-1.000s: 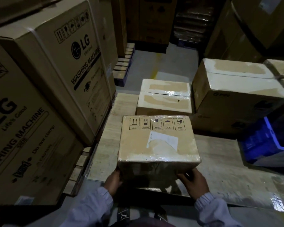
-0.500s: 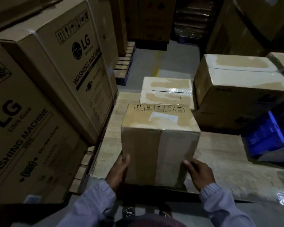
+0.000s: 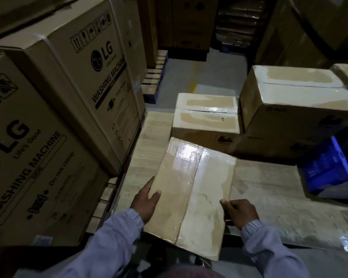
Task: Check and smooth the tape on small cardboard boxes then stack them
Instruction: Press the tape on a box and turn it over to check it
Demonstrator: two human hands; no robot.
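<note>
A small cardboard box (image 3: 195, 189) lies in front of me on a wooden platform (image 3: 269, 197), its taped seam face turned up and shiny with clear tape. My left hand (image 3: 147, 199) holds its left edge, thumb on the top face and fingers round the side. My right hand (image 3: 239, 212) grips the right edge, fingers curled against the side. Behind it sits another small taped box (image 3: 206, 117). Right of that box stands a larger taped box (image 3: 297, 103).
Tall washing-machine cartons (image 3: 54, 109) wall off the left side on a pallet. A blue crate (image 3: 329, 167) sits on the platform at the right. Grey floor (image 3: 207, 77) and more stacked cartons lie beyond.
The box has been tipped toward me: the label face rolled away and the taped seam face now points up. Both hands shifted from the bottom corners to the side edges.
</note>
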